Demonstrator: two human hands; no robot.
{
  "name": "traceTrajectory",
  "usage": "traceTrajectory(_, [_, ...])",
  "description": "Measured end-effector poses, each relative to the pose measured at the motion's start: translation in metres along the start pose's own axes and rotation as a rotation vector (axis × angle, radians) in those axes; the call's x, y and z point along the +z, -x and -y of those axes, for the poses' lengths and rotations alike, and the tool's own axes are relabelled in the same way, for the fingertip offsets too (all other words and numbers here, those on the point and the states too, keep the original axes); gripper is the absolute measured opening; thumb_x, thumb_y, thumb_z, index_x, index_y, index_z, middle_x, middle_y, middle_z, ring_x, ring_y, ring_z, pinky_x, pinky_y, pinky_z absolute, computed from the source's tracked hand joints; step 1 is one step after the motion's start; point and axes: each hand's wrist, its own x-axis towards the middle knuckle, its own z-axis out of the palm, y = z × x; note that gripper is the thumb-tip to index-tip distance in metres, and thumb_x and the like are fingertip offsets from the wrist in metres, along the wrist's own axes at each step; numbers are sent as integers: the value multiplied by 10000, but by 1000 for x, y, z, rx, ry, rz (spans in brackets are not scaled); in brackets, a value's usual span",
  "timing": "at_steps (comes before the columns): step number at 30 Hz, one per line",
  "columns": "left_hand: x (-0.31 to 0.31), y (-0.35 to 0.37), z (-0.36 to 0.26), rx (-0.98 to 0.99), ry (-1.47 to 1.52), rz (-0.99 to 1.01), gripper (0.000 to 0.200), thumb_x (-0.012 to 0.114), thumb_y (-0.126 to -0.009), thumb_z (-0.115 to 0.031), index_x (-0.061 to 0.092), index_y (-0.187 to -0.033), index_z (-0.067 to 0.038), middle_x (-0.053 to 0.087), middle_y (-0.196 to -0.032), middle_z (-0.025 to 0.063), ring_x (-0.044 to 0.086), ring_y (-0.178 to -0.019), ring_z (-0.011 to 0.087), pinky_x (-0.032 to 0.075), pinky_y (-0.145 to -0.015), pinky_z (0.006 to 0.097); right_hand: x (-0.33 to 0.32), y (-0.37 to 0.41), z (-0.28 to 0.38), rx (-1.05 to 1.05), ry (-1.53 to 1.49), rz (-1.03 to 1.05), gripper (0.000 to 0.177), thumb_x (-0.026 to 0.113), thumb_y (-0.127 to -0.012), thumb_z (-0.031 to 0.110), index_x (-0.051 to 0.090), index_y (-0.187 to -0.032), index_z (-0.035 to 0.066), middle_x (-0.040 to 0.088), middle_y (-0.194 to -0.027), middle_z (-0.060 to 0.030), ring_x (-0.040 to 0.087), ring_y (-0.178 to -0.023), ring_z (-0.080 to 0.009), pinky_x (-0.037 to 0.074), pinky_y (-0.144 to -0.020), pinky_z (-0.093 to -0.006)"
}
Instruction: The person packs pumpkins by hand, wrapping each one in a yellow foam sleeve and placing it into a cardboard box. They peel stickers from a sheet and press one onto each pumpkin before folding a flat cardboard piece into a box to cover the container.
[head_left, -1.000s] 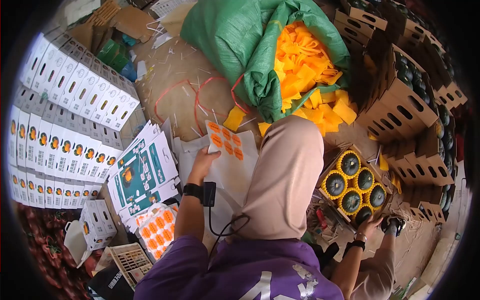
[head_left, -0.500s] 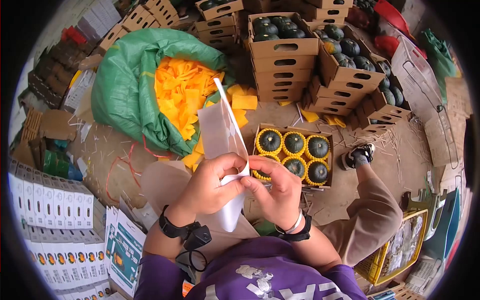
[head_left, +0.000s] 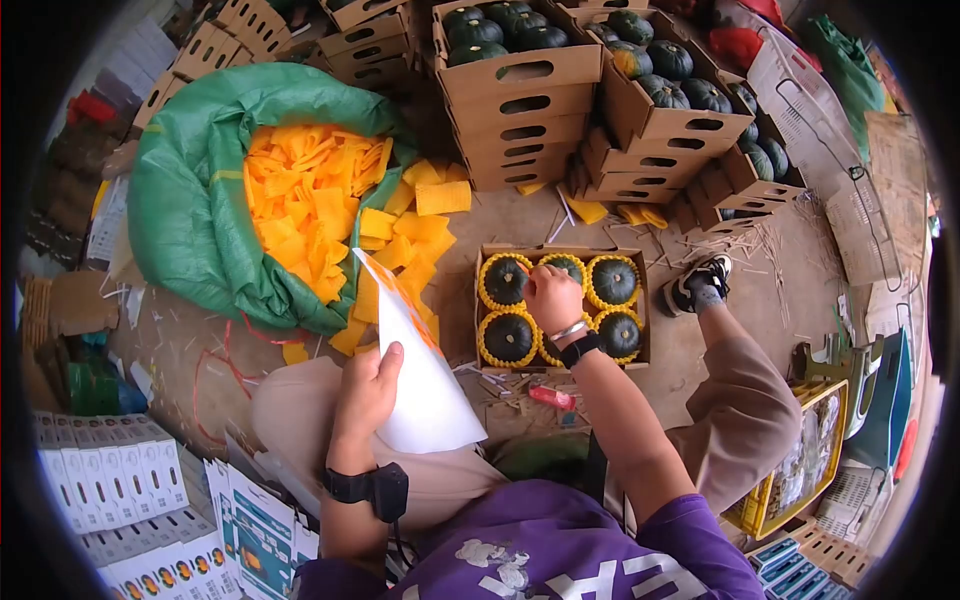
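My left hand (head_left: 366, 392) grips a white sheet (head_left: 418, 385) with orange print along its right edge, thumb on top. The sheet stands tilted above my lap. My right hand (head_left: 553, 300) is over a shallow cardboard box (head_left: 478, 300), its fingers pinched together against the dark green squashes. Whatever the fingertips hold is too small to make out. Several squashes sit in the box in two rows, each in a yellow foam net; one squash (head_left: 508, 337) is at the front left. My hand and wrist partly cover the middle ones.
A green sack (head_left: 180, 190) of yellow foam nets (head_left: 300, 200) stands at left, with loose nets beside it. Stacked cartons (head_left: 525, 110) of squashes rise behind the box. A yellow crate (head_left: 800, 480) is at right; printed white cartons (head_left: 110, 470) stand at lower left.
My right hand has left the sheet and reached forward over the boxed squashes. My left hand has shifted left and down with the sheet. The whole view has shifted too.
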Motion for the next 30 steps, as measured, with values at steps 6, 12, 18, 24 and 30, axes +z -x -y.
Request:
traceTrajectory(6, [3,-3,4,30,20,0,259,541,-906,-198,522,-794,36,522,-642,193,530,-585,327,419,-572,382,60,1,1,-194,96,59,89,586,-750,141,591,-762,53,627,-814,-82,622,-810,-252,506,-692,-368])
traceTrajectory(12, [7,-8,11,62,141,84,78,503,-799,-1,513,-863,43,536,-736,196,552,-675,292,440,-629,351,59,1,-2,-110,-39,296,181,555,-779,113,652,-921,56,635,-1046,-54,581,-1036,-240,488,-836,-370])
traceTrajectory(18, [21,-16,1,-51,596,268,553,413,-731,96,391,-1281,47,559,-1097,97,551,-991,154,431,-876,261,46,4,7,-164,343,385,431,529,-831,132,557,-1249,235,430,-1377,-203,413,-1276,-337,349,-1034,-459])
traceTrajectory(24, [31,-10,-5,44,535,426,584,442,-741,76,359,-1317,33,539,-1020,65,525,-892,116,448,-773,268,-81,-6,112,-34,-815,317,320,687,-801,150,650,-1104,54,614,-1102,-230,630,-932,-349,504,-796,-361])
traceTrajectory(30, [38,-11,-37,245,595,426,444,620,-841,-39,450,-1248,11,572,-999,44,548,-927,102,449,-797,237,-110,4,122,113,-777,441,300,696,-802,84,650,-1083,-9,693,-864,-125,650,-696,-146,508,-653,-262])
